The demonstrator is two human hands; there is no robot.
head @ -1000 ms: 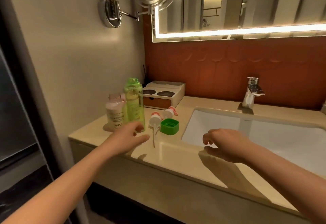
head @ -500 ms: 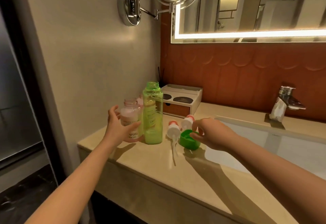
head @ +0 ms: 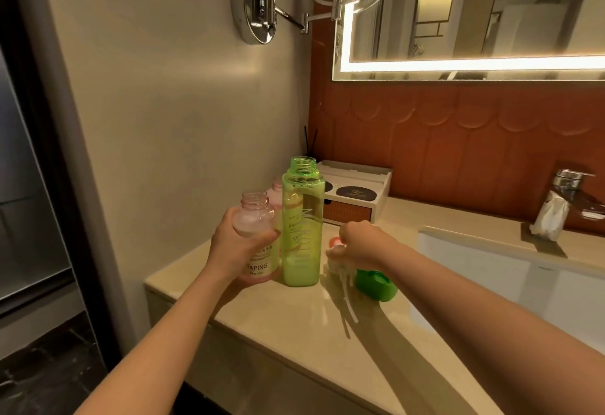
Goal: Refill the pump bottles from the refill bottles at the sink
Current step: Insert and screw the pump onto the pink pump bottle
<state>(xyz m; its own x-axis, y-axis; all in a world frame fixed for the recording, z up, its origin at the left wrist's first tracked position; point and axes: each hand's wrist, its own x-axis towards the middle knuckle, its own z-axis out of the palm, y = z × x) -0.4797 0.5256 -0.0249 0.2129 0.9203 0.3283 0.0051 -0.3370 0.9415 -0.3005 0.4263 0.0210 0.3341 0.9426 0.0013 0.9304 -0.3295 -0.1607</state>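
Evidently mid-task: our left hand [head: 240, 251] grips the open pink bottle [head: 257, 220], our right hand [head: 358, 243] pinches a loose pump [head: 334, 266]; capping remains.

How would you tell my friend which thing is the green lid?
Find the white sink basin set in the beige counter. Just left of it, a small green plastic cap lies on the counter, right of the tall open see-through green bottle. It is the only short, solid green thing there.
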